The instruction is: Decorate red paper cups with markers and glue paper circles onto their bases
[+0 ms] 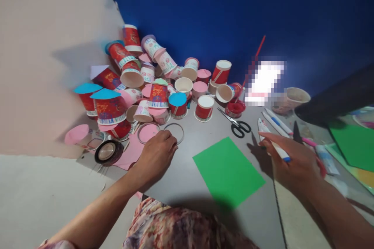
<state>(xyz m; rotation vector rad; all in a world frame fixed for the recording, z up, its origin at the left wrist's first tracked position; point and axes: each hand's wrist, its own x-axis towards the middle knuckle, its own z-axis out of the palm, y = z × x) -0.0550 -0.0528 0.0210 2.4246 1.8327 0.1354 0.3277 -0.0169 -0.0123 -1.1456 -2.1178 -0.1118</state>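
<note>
My left hand (160, 155) is closed, fingers bent down at the edge of a thin metal ring (183, 134). A second metal ring (138, 134) lies beside it on a sheet of pink paper (131, 149). My right hand (295, 159) pinches a white pen (276, 146) with a blue end, held above the right side of the table. Between my hands a square of green paper (228, 173) lies flat. Black-handled scissors (238, 127) rest behind it, blades pointing back left.
Many decorated paper cups (133, 78) are piled at the back left. A roll of tape (108, 151) sits at the left edge. At right are more pens (277, 120), a tube (327, 159), a plastic cup (298, 95) and a red pot (235, 107).
</note>
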